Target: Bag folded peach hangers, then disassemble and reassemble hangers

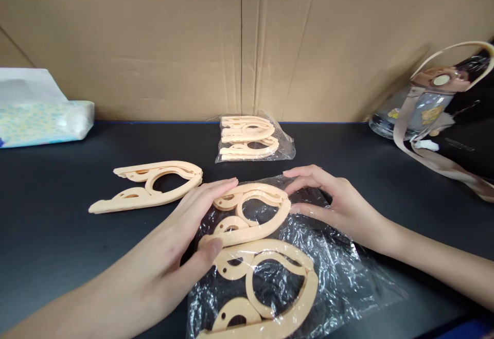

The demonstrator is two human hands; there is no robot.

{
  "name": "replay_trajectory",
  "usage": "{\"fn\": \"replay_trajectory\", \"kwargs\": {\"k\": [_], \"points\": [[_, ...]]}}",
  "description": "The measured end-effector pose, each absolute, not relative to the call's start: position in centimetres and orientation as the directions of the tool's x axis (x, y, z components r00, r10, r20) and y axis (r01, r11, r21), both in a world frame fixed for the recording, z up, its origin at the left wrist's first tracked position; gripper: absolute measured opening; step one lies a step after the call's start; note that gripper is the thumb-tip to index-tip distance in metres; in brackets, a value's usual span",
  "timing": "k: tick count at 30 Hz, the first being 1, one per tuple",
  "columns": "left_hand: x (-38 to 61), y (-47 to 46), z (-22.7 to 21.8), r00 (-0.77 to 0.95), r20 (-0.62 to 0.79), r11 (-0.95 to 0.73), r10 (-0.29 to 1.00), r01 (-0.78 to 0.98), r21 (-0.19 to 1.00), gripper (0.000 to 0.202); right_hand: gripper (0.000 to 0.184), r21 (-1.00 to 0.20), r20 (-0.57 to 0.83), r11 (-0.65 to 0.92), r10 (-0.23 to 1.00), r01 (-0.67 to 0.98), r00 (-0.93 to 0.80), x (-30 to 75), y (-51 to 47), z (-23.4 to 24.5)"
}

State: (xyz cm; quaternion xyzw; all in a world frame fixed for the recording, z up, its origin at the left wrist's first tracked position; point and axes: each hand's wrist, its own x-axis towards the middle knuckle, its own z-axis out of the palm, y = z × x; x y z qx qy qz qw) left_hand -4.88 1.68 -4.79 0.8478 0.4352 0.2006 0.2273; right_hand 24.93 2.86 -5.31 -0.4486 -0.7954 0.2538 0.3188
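Note:
Two cream plastic folding hangers lie one above the other in a clear plastic bag point(358, 287) on the dark table. My left hand point(185, 231) spans the left end of the upper folding hanger point(266, 233), fingers along its top arm and thumb on its lower arm. At that hanger's rounded right end, my right hand point(328, 195) grips with thumb and fingers curved round the tip. Closer to me is the lower folding hanger point(309, 298), touched by neither hand. Whether the upper hanger is fully inside the film is hard to tell.
Left of the bag lies a loose folded hanger point(131, 202). Further back sits another bagged set of hangers point(250, 136). A tissue pack point(46, 118) is at the left; a strapped water bottle point(432, 97) stands right, beside a black bag point(474, 128). Cardboard point(154, 46) walls the back.

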Motion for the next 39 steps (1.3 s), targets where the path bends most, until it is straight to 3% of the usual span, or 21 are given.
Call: {"fn": "replay_trajectory", "kwargs": {"k": [5, 10, 20, 24, 28, 31, 33, 36, 39], "points": [[-3.9, 3.2, -6.7, 0.404, 0.206, -0.435, 0.891, 0.631, 0.642, 0.054, 0.043, -0.619, 0.338, 0.534, 0.843, 0.576, -0.418, 24.9, 2.7, -5.2], [-3.0, 6.1, -7.5, 0.380, 0.151, -0.374, 0.913, 0.628, 0.682, 0.051, 0.049, -0.569, 0.391, 0.581, 0.814, 0.582, -0.430, 25.0, 2.5, -5.4], [-3.8, 3.9, -8.2, 0.398, 0.232, -0.449, 0.888, 0.637, 0.627, 0.057, 0.047, -0.498, 0.420, 0.607, 0.793, 0.619, -0.441, 24.9, 2.6, -5.3], [-4.9, 3.1, -8.4, 0.496, 0.306, -0.579, 0.813, 0.628, 0.519, 0.056, 0.054, -0.415, 0.398, 0.607, 0.791, 0.678, -0.465, 25.6, 2.7, -4.8], [-4.9, 2.0, -7.3, 0.587, 0.425, -0.723, 0.689, 0.598, 0.346, 0.051, 0.037, -0.292, 0.427, 0.569, 0.797, 0.769, -0.428, 27.0, 2.9, -3.0], [-4.3, 0.7, -5.6, 0.600, 0.366, -0.700, 0.711, 0.650, 0.296, 0.053, 0.024, -0.207, 0.519, 0.541, 0.767, 0.815, -0.377, 27.2, 3.2, -0.9], [-4.0, 0.1, -4.8, 0.683, 0.326, -0.756, 0.653, 0.616, 0.224, 0.056, 0.019, -0.168, 0.560, 0.554, 0.734, 0.816, -0.383, 26.5, 3.6, 0.5], [-4.0, 0.1, -4.5, 0.780, 0.278, -0.828, 0.560, 0.542, 0.147, 0.058, 0.019, -0.133, 0.551, 0.675, 0.659, 0.725, -0.512, 23.7, 4.8, 2.2], [-4.3, 0.4, -4.6, 0.798, 0.255, -0.837, 0.546, 0.534, 0.120, 0.058, 0.025, -0.143, 0.492, 0.835, 0.527, 0.532, -0.694, 19.6, 6.8, 2.7]]}}
